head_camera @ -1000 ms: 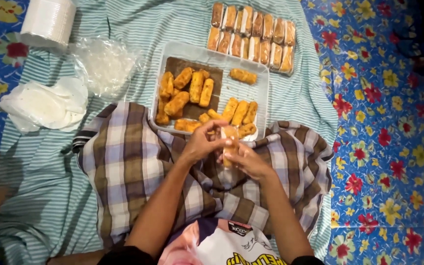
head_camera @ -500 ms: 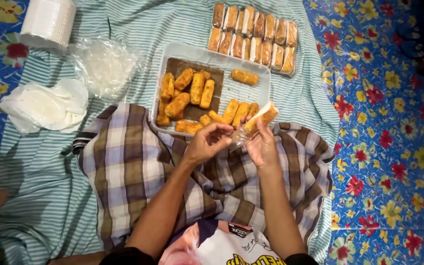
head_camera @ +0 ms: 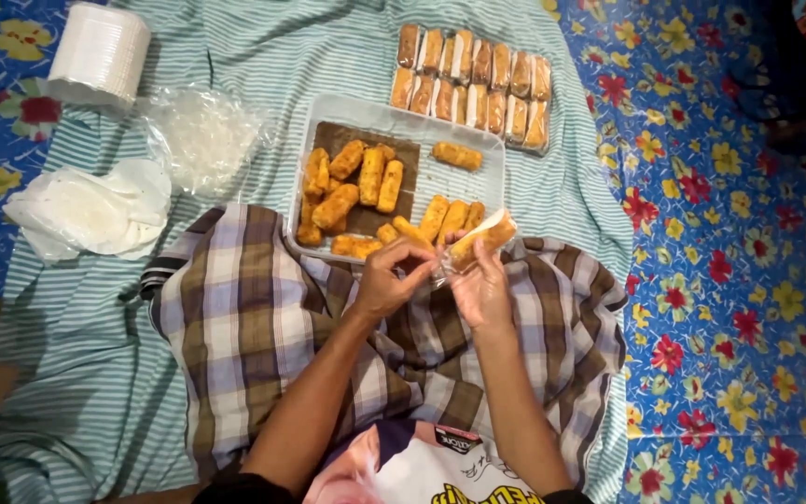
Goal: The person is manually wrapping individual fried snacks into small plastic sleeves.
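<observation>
Right hand [head_camera: 483, 287] still grips the wrapped roll [head_camera: 480, 241] (tilted as before); left hand [head_camera: 392, 278] pinches its wrapper.

A stack of white paper plates [head_camera: 100, 51] sits at the upper left of the frame. Just right of it lies a crumpled clear plastic bag [head_camera: 202, 135], and below it a heap of white plastic bags [head_camera: 86, 210]. A striped green-and-white cloth [head_camera: 76, 373] covers the middle, over a blue flowered mat [head_camera: 729, 280] at right.
</observation>
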